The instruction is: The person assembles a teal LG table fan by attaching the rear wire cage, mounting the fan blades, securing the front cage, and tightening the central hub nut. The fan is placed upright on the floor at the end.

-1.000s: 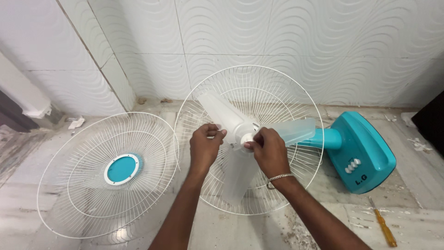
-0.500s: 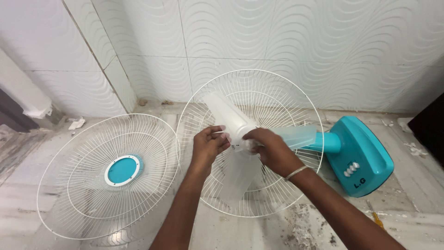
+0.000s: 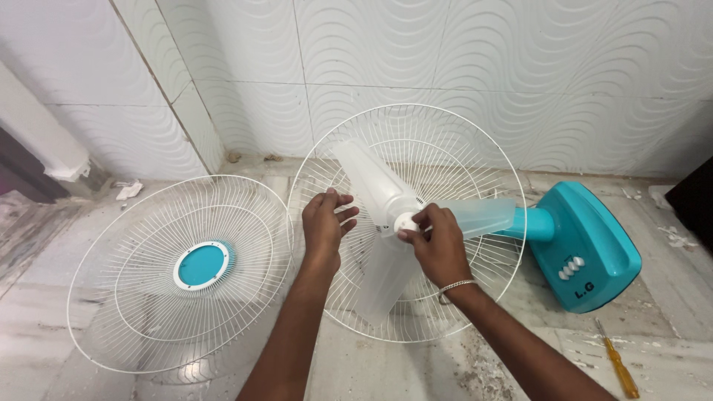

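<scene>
A marble floor meets a wavy white tiled wall. On the rear guard of the laid-down teal fan, the right hand pinches the white hub cap of the translucent blade; the left hand, just left of the hub, hovers with fingers loose, grasping nothing. This looks like turning the cap, so the blade likely needs steadying.

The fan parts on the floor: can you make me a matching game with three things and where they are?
Things:
1. white knob on the clear blade hub
2. loose white wire guard with a teal centre
3. yellow-handled screwdriver

Places:
A. flat on the floor, far left
B. floor near the teal fan base
C. pinched by the right hand

Pairs: 1-C, 2-A, 3-B
</scene>
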